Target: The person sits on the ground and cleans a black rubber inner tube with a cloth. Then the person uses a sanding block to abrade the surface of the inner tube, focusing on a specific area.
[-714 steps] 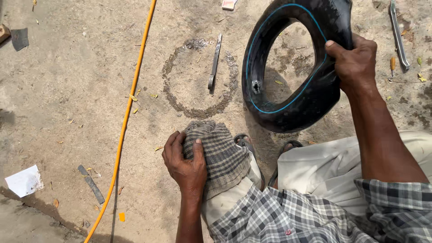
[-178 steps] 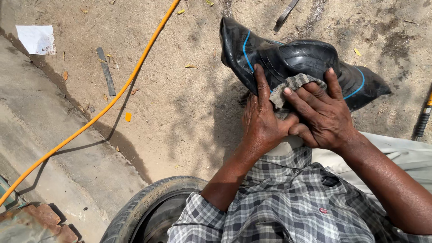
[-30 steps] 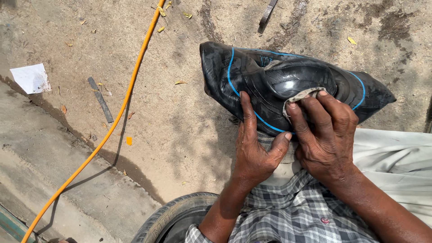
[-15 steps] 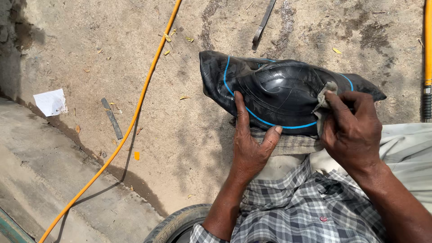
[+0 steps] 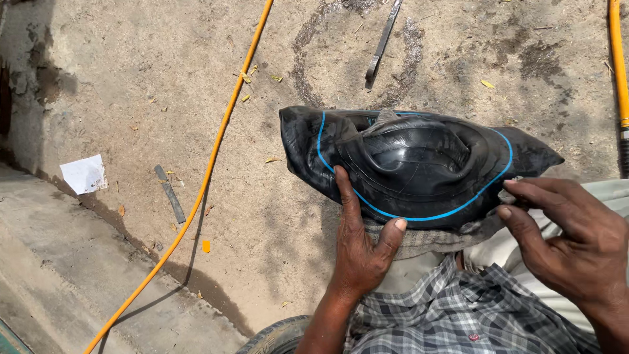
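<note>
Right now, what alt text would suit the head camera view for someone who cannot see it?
A person's left hand presses a folded black rubber inner tube with a blue stripe on their knee, the right hand at its edge. A yellow hose crosses the sandy ground.

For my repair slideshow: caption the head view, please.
Left hand presses a folded black inner tube on a cloth-covered knee.

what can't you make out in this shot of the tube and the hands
Head view:
- Near edge of the black inner tube: hidden by the left hand and the checked cloth.
- Right hand fingertips: whether they pinch the cloth or only touch it is unclear.
- Tyre: cut off by the bottom edge.
- Yellow hose: both ends run out of frame.
</note>
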